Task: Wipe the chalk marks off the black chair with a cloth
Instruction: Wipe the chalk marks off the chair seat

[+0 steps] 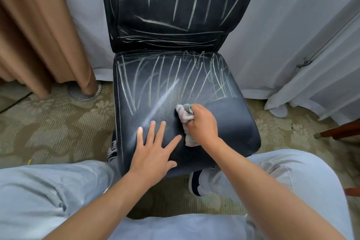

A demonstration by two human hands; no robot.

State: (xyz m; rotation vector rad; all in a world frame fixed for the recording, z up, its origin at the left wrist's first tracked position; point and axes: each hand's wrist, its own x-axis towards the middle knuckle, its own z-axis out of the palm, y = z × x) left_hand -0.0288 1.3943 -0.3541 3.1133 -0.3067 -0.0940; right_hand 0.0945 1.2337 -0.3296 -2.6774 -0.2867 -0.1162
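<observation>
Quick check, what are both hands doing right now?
Left hand: open, fingers spread flat on the chair seat, holding nothing.
Right hand: closed round the bunched cloth, pressing it on the seat.

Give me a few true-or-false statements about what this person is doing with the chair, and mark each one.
1. The right hand grips a bunched cloth on the seat. True.
2. The left hand holds a piece of chalk. False: it lies flat on the seat with spread fingers, holding nothing.
3. The backrest has been wiped clean. False: chalk marks cover both it and the rear of the seat.
4. The front part of the seat looks mostly free of chalk. True.
5. A brown curtain hangs left of the chair. True.
</observation>
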